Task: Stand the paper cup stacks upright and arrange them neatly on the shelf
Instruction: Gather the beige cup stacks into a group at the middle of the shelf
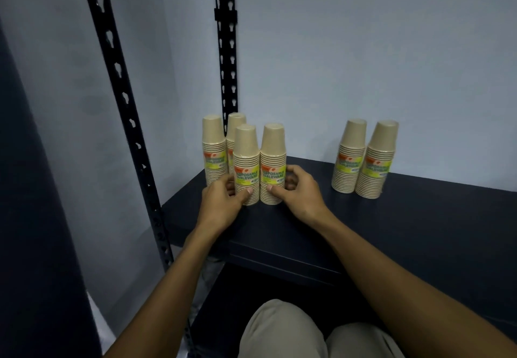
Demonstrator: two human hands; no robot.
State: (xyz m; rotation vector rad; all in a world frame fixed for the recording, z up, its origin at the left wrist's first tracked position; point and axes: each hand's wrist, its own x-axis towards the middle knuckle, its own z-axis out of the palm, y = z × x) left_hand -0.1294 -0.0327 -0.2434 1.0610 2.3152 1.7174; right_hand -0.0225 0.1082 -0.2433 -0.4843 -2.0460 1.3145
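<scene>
head view: only camera, looks down at a dark shelf [391, 217] against a pale wall [335, 64]
stacks total: six paper cup stacks, all upright, bases up, each wrapped with a yellow-green label
left group: four stacks at the shelf's left end, two rows of two
front-left stack [245, 162]: touching its neighbour, label reads "DISPOSABLE TABLEWARE"
front-right stack [272, 162]: side by side with front-left stack, same label facing the camera
back-left stack [213, 145]: just behind the front row, near the left edge
back-right stack [234, 131]: mostly hidden behind the front pair, by the rear upright [226, 50]
right pair: left stack of pair [349, 156] and right stack of pair [376, 159], touching each other, well apart from the left group
left hand [223, 201]: curled round the low part of front-left stack, thumb on its front, fingers wrapped behind
right hand [299, 190]: curled round the low part of front-right stack, thumb on its front, fingers bent round its right side
front upright [123, 100]: black slotted post, left of shelf
person: tan trousers [279, 329] at bottom of view
</scene>
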